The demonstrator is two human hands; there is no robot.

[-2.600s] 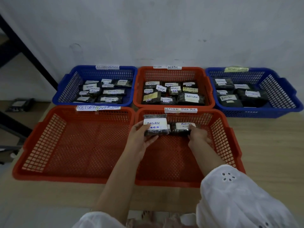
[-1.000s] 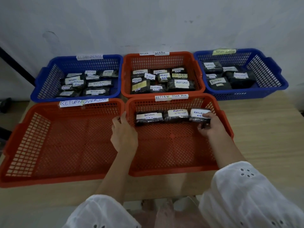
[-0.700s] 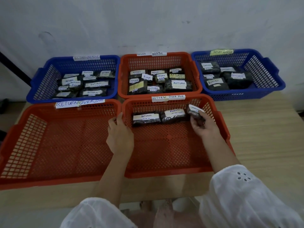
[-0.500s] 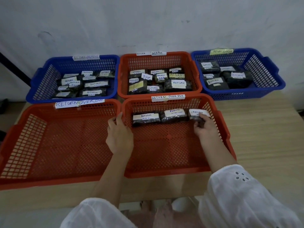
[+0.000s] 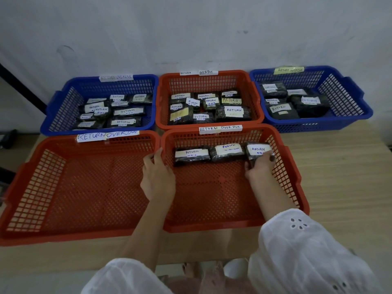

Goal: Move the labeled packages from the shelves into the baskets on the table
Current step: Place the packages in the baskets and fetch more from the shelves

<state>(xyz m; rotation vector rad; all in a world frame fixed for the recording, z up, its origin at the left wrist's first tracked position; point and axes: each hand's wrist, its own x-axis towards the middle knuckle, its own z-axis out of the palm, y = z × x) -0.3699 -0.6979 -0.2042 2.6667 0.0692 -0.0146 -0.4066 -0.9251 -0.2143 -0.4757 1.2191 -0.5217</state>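
Wooden bench (image 5: pixel 339 187) against a white wall: in the front right orange basket (image 5: pixel 293 179), three labeled packages (image 5: pixel 228 151) lie in a row along its far wall, labels up, long axes running left to right. Of the hands, the right hand (image 5: pixel 259 168) grips the rightmost package (image 5: pixel 256 148); the left hand (image 5: pixel 158 179) rests on that basket's left rim, fingers nearly straight.

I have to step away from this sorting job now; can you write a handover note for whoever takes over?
Left hand: open, fingers resting where the two front baskets' rims meet.
Right hand: grips the rightmost package in the front right orange basket.
Done: left package and middle package lie beside it in a row; back left blue basket, back orange basket and back right blue basket hold packages.
To do: let go; front left orange basket shows no packages; shelves out of view, remainder unknown.
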